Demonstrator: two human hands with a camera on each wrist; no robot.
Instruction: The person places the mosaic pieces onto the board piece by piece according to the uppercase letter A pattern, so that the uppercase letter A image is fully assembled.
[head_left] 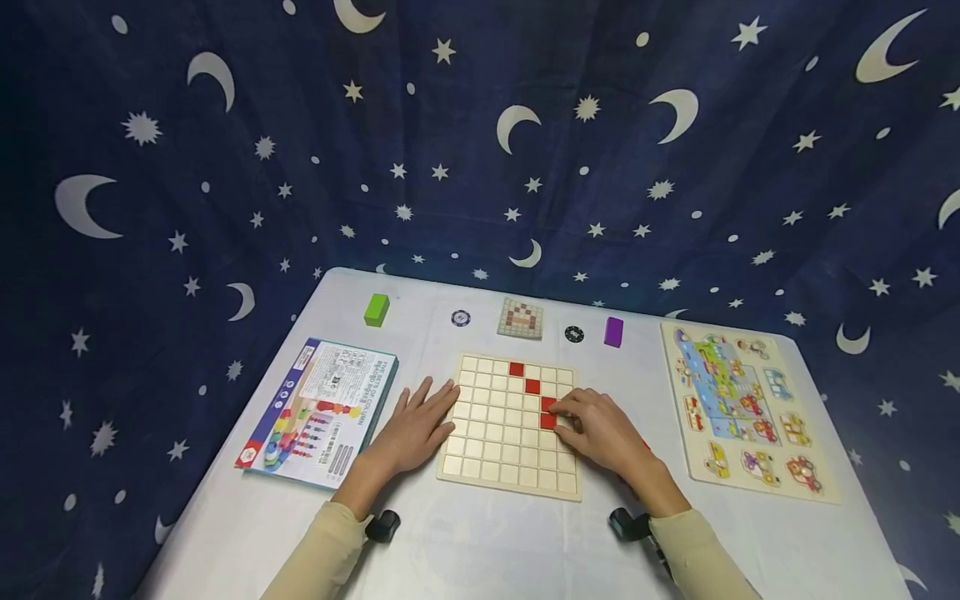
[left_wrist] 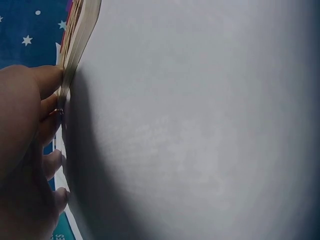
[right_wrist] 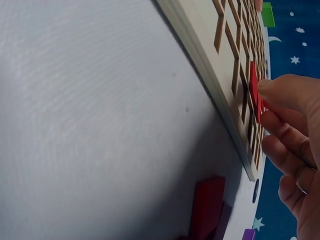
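A wooden grid board (head_left: 487, 471) with square recesses lies in the middle of the white table. Several red square tiles sit in it, stepping down to the right from the far row. At the board's right side, my right hand (head_left: 600, 429) has its thumb and forefinger on a red tile (head_left: 548, 421), seeming to pinch it; another red tile (right_wrist: 253, 82) edge shows by the thumb in the right wrist view. My left hand (head_left: 408, 433) lies with fingers extended, fingertips touching the board's left edge. Beyond the board is a small pattern card (head_left: 521, 318) with a grid.
Left stands a printed toy box (head_left: 322, 412); right lies a picture puzzle board (head_left: 750, 475). Along the back are a green block (head_left: 377, 309), a white-and-blue chip (head_left: 461, 317), a black chip (head_left: 573, 334) and a purple block (head_left: 613, 332). Red pieces (right_wrist: 207, 205) lie beneath the right wrist.
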